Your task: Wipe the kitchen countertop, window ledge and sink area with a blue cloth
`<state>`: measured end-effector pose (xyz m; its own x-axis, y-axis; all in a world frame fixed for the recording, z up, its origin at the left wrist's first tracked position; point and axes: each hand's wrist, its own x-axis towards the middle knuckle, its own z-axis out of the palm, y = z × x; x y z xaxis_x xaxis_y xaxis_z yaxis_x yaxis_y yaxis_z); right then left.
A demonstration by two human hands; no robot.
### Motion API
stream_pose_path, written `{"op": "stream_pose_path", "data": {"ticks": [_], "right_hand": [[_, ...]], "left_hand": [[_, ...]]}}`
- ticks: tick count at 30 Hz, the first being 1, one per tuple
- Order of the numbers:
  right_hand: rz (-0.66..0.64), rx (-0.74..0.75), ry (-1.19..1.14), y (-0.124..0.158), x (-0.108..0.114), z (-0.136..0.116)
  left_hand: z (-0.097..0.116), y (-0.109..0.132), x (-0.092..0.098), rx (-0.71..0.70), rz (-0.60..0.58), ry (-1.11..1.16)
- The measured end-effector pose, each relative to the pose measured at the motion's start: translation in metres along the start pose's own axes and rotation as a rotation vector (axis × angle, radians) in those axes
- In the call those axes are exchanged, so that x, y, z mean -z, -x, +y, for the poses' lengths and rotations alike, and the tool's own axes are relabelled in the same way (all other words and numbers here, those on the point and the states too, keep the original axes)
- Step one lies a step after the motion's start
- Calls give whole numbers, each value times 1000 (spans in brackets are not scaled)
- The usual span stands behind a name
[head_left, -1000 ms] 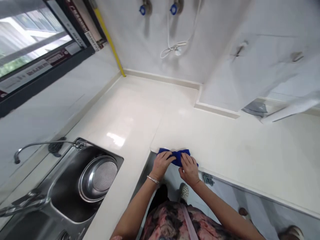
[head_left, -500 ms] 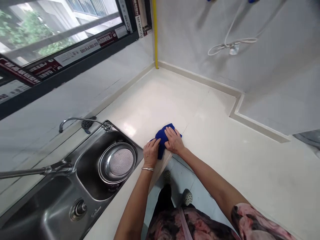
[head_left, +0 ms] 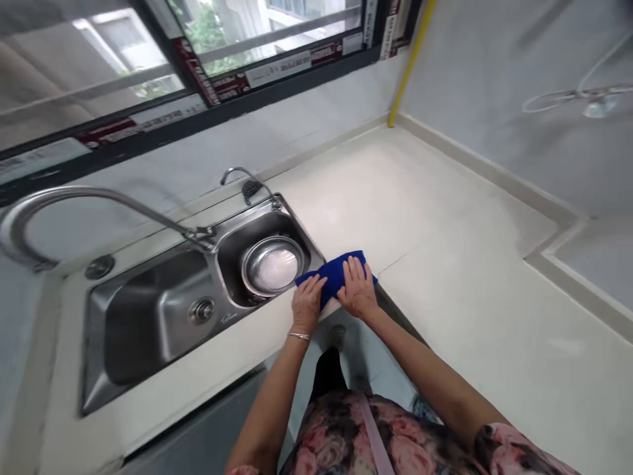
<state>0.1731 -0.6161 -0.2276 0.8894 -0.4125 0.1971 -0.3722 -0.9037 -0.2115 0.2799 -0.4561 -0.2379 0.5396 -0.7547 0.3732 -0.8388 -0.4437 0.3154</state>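
Observation:
A blue cloth (head_left: pixel 334 274) lies spread over the inner corner of the pale countertop (head_left: pixel 475 277), beside the right end of the double sink. My left hand (head_left: pixel 307 302) wears a silver bracelet, and its fingers are curled on the cloth's left part, gripping it. Pressed on the cloth's right part, my right hand (head_left: pixel 358 289) has its fingers stretched out and flat. The steel sink (head_left: pixel 217 277) is just left of my hands. Round metal pans with a perforated strainer (head_left: pixel 275 266) sit in its right basin.
A large curved faucet (head_left: pixel 113 194) and a small faucet (head_left: pixel 252 177) rise behind the sink. A taped window frame runs above. A yellow pipe (head_left: pixel 410 63) stands in the back corner, and a white cable (head_left: pixel 558 99) hangs on the right wall.
The view has turned left, bringing more of the sink and large faucet into sight. Both hands remain on the cloth, which now stretches wider from left to right.

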Motion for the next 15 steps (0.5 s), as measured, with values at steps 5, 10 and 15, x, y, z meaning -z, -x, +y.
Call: {"op": "stream_pose_path", "data": {"ticks": [5,10,15], "right_hand": [[59,116,-63,50,-2,-15],[79,227,-130,85,-8,-45],[10,402,-231,91,-17,-106]], "left_hand": [[28,61,19,128,31,-8],[31,115,44,184,96,-24],[-4,169,79,236,215,-96]]}}
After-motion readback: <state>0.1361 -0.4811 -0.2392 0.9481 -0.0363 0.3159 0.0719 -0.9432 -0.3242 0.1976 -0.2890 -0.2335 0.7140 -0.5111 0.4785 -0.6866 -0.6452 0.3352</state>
